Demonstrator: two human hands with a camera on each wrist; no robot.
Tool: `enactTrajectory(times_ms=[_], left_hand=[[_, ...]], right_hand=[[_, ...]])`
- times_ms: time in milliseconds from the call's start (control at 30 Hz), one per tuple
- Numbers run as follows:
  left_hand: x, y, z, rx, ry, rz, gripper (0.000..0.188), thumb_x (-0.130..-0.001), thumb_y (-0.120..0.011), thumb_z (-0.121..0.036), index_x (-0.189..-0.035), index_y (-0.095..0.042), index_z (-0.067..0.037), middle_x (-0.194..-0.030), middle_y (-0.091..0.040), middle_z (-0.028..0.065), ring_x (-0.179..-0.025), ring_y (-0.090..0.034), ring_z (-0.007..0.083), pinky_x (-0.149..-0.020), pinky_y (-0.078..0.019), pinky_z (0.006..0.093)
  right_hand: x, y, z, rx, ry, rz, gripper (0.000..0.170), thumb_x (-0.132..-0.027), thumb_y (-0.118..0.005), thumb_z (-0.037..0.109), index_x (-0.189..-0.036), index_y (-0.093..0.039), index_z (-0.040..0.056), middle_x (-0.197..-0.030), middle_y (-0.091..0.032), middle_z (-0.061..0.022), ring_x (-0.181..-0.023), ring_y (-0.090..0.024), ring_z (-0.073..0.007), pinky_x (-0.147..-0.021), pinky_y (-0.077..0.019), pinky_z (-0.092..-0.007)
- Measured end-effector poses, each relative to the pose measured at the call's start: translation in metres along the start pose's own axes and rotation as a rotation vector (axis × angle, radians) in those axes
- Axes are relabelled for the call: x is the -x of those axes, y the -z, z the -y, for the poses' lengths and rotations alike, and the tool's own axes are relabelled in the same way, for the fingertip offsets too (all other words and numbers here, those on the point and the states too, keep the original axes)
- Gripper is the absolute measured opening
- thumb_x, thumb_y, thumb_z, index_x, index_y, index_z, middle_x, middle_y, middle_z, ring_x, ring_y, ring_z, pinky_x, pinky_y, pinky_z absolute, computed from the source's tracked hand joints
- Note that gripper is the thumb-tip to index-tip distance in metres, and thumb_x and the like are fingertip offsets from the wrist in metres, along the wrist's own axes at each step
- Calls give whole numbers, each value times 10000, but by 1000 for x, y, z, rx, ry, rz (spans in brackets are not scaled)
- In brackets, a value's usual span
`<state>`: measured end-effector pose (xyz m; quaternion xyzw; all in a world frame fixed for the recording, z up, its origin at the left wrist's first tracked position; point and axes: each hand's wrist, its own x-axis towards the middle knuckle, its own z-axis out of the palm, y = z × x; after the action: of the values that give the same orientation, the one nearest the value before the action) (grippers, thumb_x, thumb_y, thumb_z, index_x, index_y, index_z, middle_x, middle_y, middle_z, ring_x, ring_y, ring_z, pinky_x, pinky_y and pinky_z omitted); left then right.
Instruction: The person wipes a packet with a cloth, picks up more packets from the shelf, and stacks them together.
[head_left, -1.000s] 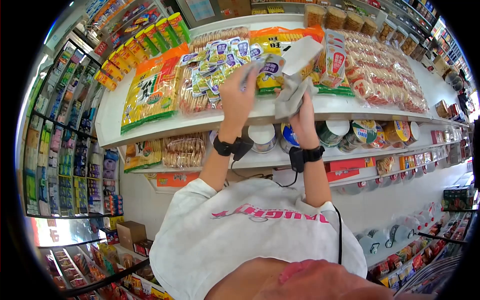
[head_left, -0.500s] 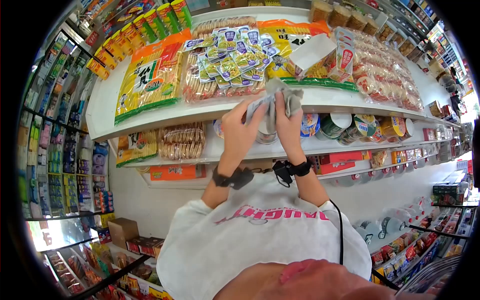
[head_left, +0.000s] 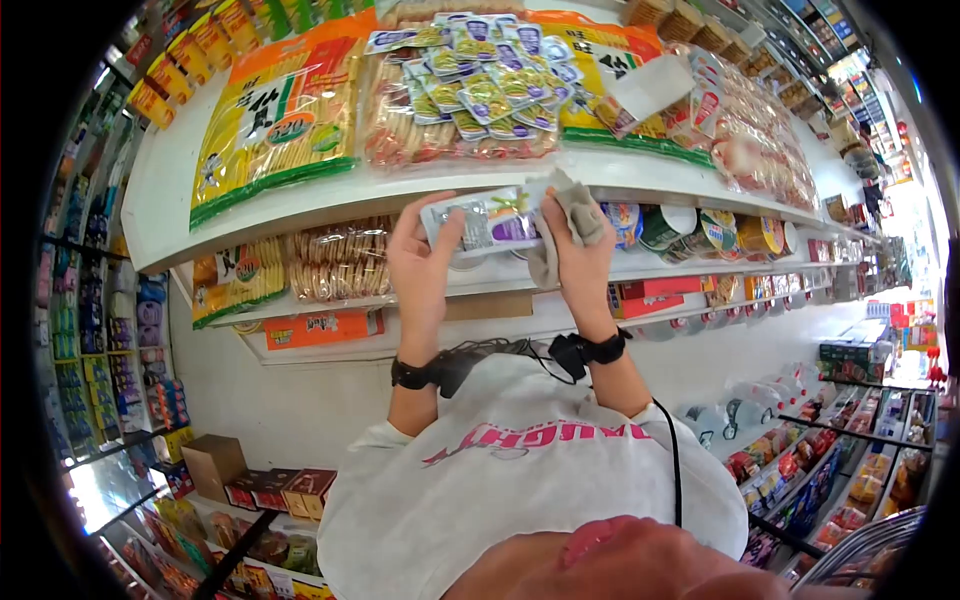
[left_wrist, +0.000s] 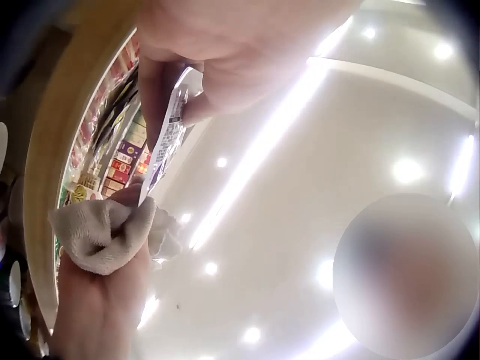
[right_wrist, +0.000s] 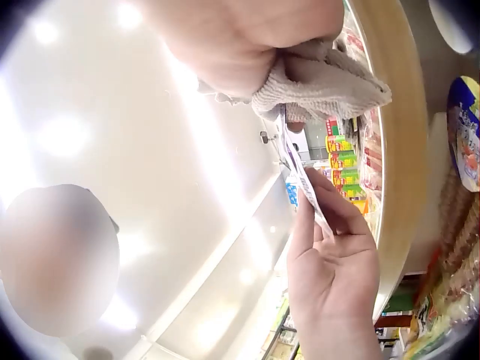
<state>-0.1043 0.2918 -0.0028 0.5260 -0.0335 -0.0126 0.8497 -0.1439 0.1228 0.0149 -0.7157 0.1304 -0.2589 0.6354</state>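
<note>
**Left hand (head_left: 418,262) and right hand (head_left: 583,268) sharing one sachet (head_left: 487,222), plus a grey cloth (head_left: 582,222)**

So both forearms are reaching forward, pretty much side by side, and the hands are facing each other with the sachet lying between them. The left one is pinching its near end, thumb pressing on the printed face and fingers tucking in behind. The right one is doing double duty: it's clutching the bunched cloth, and its thumb is sitting on the sachet's other end, fingers hiding in the folds. Each wrist is wearing a black strap.

Just beyond the hands, the white shelf (head_left: 150,215) is running across, with a sachet pile (head_left: 490,85) sitting on it. Beyond the left hand, a big yellow snack bag (head_left: 285,125) is lying flat; beyond the right, a white box (head_left: 652,90) is resting tilted.
</note>
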Motion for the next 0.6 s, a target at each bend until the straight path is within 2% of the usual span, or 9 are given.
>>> enactTrajectory(times_ms=[33, 133, 167, 267, 367, 433, 500, 533, 600], left_hand=[[2, 9, 0, -101, 69, 28, 369, -977, -704, -85, -1314, -593, 14, -1161, -709, 122, -991, -671, 121, -848, -546, 266], [2, 7, 27, -315, -234, -120, 441, -977, -705, -80, -1377, -555, 25, -1333, -628, 167, -1184, -611, 150, -982, -509, 301], [2, 13, 33, -421, -253, -81, 541, -989, -701, -128, -1459, -473, 11, -1461, -518, 175, -1292, -543, 195, -1053, -477, 339], [7, 9, 28, -331, -167, 130, 579, -1059, -595, -335, -1509, -420, -15, -1490, -490, 151, -1337, -516, 236, -1120, -432, 376], [11, 10, 36, 268, 262, 291, 676, -1094, -385, -538, -1547, -372, -36, -1532, -454, 130, -1397, -468, 250, -1181, -363, 402], [28, -3, 30, 904, 94, 557, 760, -1074, -304, -628, -1537, -389, -31, -1489, -503, 139, -1393, -479, 247, -1162, -386, 384], [38, -8, 13, 496, 126, 310, 768, -1070, -272, -653, -1549, -377, -62, -1494, -506, 126, -1390, -484, 244, -1161, -388, 385], [42, -11, 4, 297, 175, 206, 772, -1068, -256, -665, -1555, -371, -77, -1496, -507, 119, -1388, -487, 242, -1161, -388, 386], [50, -22, 16, 331, 149, 136, 747, -1064, -269, -669, -1565, -358, -122, -1513, -492, 103, -1382, -494, 234, -1156, -396, 395]], right_hand=[[4, 0, 0, 81, 16, 9, 182, -957, -753, 161, -1037, -700, 7, -854, -678, -10, -792, -554, -56, -747, -477, -240], [11, -5, 3, 176, 104, -1, 174, -947, -731, 90, -1087, -705, -8, -883, -707, -31, -838, -598, -67, -788, -485, -239], [14, -7, 4, 160, 148, -21, 177, -949, -713, 72, -1103, -697, -13, -903, -707, -31, -846, -605, -72, -802, -483, -237], [22, -9, 6, 163, 245, 76, 287, -882, -713, -24, -1167, -689, -20, -1062, -734, -108, -1009, -659, -137, -903, -495, -267], [34, -16, 11, 138, 407, 390, 438, -873, -708, 23, -1303, -631, -11, -1331, -648, -182, -1271, -597, -266, -1074, -440, -372], [51, -24, 13, 198, 522, 541, 531, -909, -676, 133, -1409, -555, -1, -1494, -525, -196, -1416, -472, -338, -1174, -339, -459], [53, -28, 16, 371, 657, 571, 633, -956, -625, 270, -1509, -459, 9, -1622, -379, -187, -1524, -310, -383, -1247, -199, -547], [50, -24, 19, 389, 667, 586, 651, -972, -588, 314, -1527, -433, 10, -1633, -360, -181, -1531, -296, -378, -1248, -164, -562], [47, -12, 26, 429, 679, 609, 695, -1005, -515, 403, -1564, -382, 12, -1654, -323, -169, -1544, -268, -366, -1251, -94, -592]])
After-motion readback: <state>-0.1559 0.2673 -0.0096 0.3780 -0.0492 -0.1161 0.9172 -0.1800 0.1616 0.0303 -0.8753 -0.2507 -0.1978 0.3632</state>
